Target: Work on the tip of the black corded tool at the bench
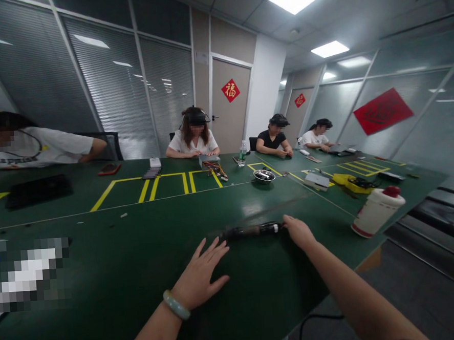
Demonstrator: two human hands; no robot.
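Observation:
My left hand [202, 273] lies flat on the green table [113, 259] with its fingers spread, holding nothing; a pale green bangle sits on that wrist. My right hand [299, 231] reaches further forward and closes on the end of a dark, stick-shaped tool [249, 231] that lies across the table, blurred by motion. The left fingertips stop just short of the tool's other end.
A white bottle with a red cap [375, 210] stands near the table's right edge. A metal bowl [264, 175], a yellow device [356, 183], a water bottle [242, 153] and phones lie further off. Several people sit along the far side and left.

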